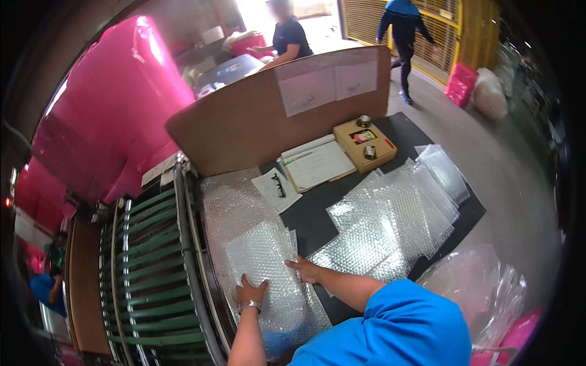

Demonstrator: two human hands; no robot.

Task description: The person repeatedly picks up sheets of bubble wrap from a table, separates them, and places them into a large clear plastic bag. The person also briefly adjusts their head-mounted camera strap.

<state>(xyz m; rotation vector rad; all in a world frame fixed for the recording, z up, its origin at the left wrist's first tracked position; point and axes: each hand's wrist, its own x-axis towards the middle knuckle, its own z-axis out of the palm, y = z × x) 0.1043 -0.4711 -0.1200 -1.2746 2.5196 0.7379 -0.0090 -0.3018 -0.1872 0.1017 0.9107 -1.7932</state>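
Observation:
A stack of clear bubble wrap bags [268, 305] lies in front of me, at the left side of the dark table. My left hand [251, 293], with a metal band at the wrist, rests flat on the top bag, fingers spread. At the stack's right edge, my right hand [306, 269] touches the bubble wrap with its fingers partly stretched out and apart. Some of its fingers are hard to make out. More bubble wrap [235, 201] lies beneath and beyond the stack. Further right, several bubble wrap pieces [372, 235] overlap in a loose fan.
A conveyor with green slats [152, 262] runs along the left. Beyond the hands are eyeglasses [279, 186] on paper, a clipboard [317, 165] and a cardboard box [366, 146] bearing tape rolls. A brown partition [244, 122] stands behind. Other people are farther off.

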